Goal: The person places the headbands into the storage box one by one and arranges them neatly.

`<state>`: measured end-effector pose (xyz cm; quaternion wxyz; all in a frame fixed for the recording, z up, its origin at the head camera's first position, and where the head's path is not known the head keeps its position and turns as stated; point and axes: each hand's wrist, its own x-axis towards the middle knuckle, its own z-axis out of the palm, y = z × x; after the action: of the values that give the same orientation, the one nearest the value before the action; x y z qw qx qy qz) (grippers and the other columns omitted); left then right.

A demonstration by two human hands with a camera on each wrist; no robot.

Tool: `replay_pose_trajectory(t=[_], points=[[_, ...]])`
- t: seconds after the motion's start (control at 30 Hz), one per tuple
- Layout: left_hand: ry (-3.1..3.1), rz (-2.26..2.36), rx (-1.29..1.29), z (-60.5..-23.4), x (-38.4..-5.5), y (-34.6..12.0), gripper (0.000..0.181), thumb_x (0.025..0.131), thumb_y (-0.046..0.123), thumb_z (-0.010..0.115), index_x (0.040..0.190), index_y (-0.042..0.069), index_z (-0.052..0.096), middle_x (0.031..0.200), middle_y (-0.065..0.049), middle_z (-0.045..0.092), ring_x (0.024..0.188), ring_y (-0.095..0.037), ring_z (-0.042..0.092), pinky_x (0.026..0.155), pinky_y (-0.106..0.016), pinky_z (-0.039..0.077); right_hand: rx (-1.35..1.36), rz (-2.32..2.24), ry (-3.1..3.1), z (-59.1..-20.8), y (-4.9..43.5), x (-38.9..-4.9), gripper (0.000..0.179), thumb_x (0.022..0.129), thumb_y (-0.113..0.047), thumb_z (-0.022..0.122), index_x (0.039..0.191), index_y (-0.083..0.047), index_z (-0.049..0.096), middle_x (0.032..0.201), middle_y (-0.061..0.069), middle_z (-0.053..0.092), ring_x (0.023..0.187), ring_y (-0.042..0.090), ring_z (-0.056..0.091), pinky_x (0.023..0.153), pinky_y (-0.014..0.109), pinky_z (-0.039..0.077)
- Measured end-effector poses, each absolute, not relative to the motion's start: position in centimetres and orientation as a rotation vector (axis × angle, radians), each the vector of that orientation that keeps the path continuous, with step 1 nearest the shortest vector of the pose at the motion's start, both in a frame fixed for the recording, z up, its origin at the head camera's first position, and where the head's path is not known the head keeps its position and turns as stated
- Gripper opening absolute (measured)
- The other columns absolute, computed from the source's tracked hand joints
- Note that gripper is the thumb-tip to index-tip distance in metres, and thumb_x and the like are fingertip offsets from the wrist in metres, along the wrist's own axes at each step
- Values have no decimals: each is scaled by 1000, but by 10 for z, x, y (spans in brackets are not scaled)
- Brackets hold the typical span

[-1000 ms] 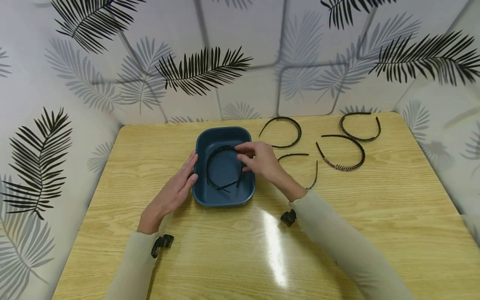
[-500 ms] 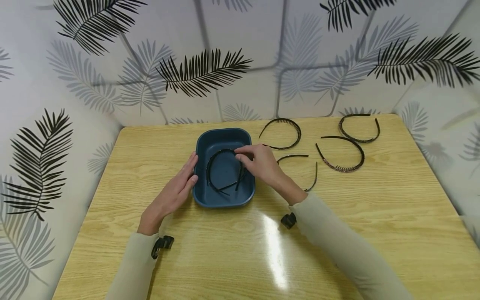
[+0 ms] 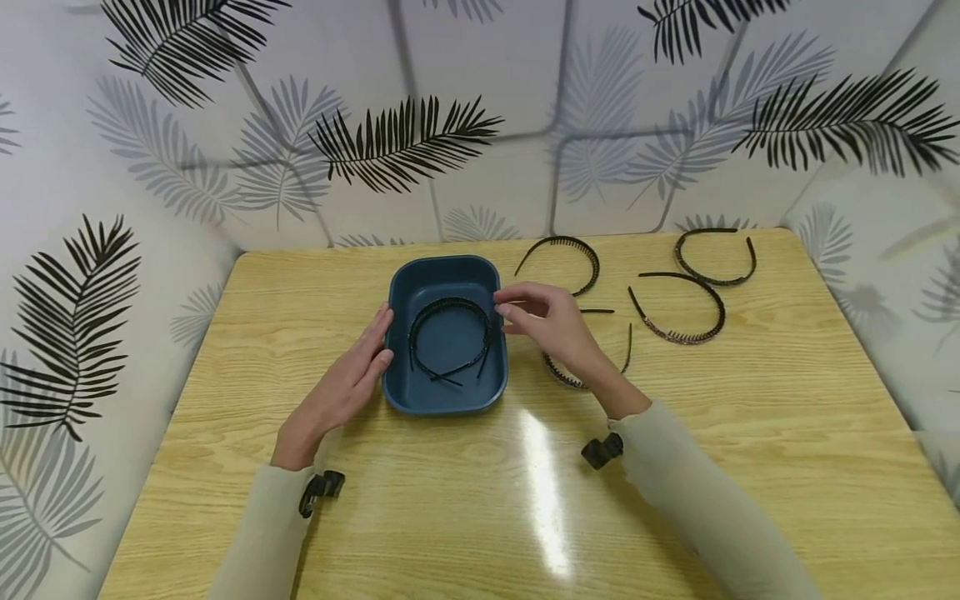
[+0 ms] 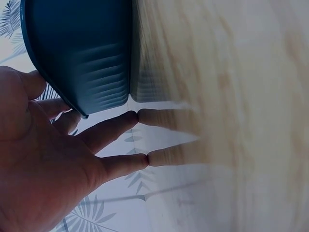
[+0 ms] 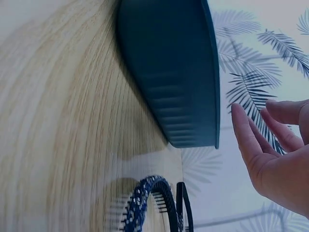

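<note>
Clock = head view, bin at centre, 12 away from wearer.

1. Grip: right hand (image 3: pixel 555 325) released, fingers loosely bent, nothing in it, out at 3 o'clock. Left hand (image 3: pixel 343 385) has straight fingers against the bin (image 3: pixel 446 407) at 9 o'clock; steadying it, I'd say, not grasping.
2. Where: inner bands (image 3: pixel 450 302) lie overlapped on the bin floor, tips crossing toward 6. Two at least; can't count them surely. On the table (image 3: pixel 390 517): back band (image 3: pixel 567 241) at 2, near band (image 3: pixel 564 379) at 3, outer band (image 3: pixel 681 338) further out at 3, far band (image 3: pixel 731 282) beyond, between 2 and 3.
3. Tangle risk: inner bands could hook together. Cause: crossed tips plus comb teeth. Pulling one may lift another.
4. Bump risk: right fingertips sit just beside the bin's 3 o'clock wall. A low sideways move could knock it toward 9; only the left hand backs that side.
5. Drag risk: near band is partly under the right hand's outline. A dropped wrist or sleeve (image 3: pixel 701 500) could catch it. Clearance: can't tell.
6. Double-pick risk: outer and far bands meet, so grabbing one may drag the other.
7. Slip risk: thin, springy-looking bands; an end-only pinch could let one twist or flick away.
</note>
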<state>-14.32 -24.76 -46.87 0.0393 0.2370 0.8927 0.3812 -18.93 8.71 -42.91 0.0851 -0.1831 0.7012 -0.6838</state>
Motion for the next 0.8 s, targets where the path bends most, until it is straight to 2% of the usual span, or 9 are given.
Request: replay_pose_trajectory(t=[0.27,0.5,0.6,0.8], points=[[2738,1163,729,-468,-144,-248,59,115,23,35,165,4,12,172,-8,3,158,-25,6,125,-48,14,-539,-2029,2145,-429,108,-178,26,100,-7,68,123,5,68,129,22,64,112,39,66,82,44,61],[2732,1167,726,-468,-143,-248,59,115,23,35,165,3,12,172,-7,3,158,-24,6,124,-49,15,-513,-1995,2225,-433,131,-163,27,100,-11,69,125,0,69,125,19,66,109,37,66,83,52,59],[2732,1171,728,-468,-143,-248,59,115,23,35,165,4,12,172,-6,3,158,-24,6,124,-49,14,-486,-2010,2240,-434,141,-158,29,100,-12,70,127,-3,68,124,20,66,109,39,66,82,50,60],[2732,1168,730,-468,-144,-248,59,114,23,36,165,5,12,173,-6,3,158,-22,5,125,-47,14,-481,-2024,2287,-436,160,-152,30,100,-11,69,130,-4,66,123,23,65,108,33,67,80,41,61]])
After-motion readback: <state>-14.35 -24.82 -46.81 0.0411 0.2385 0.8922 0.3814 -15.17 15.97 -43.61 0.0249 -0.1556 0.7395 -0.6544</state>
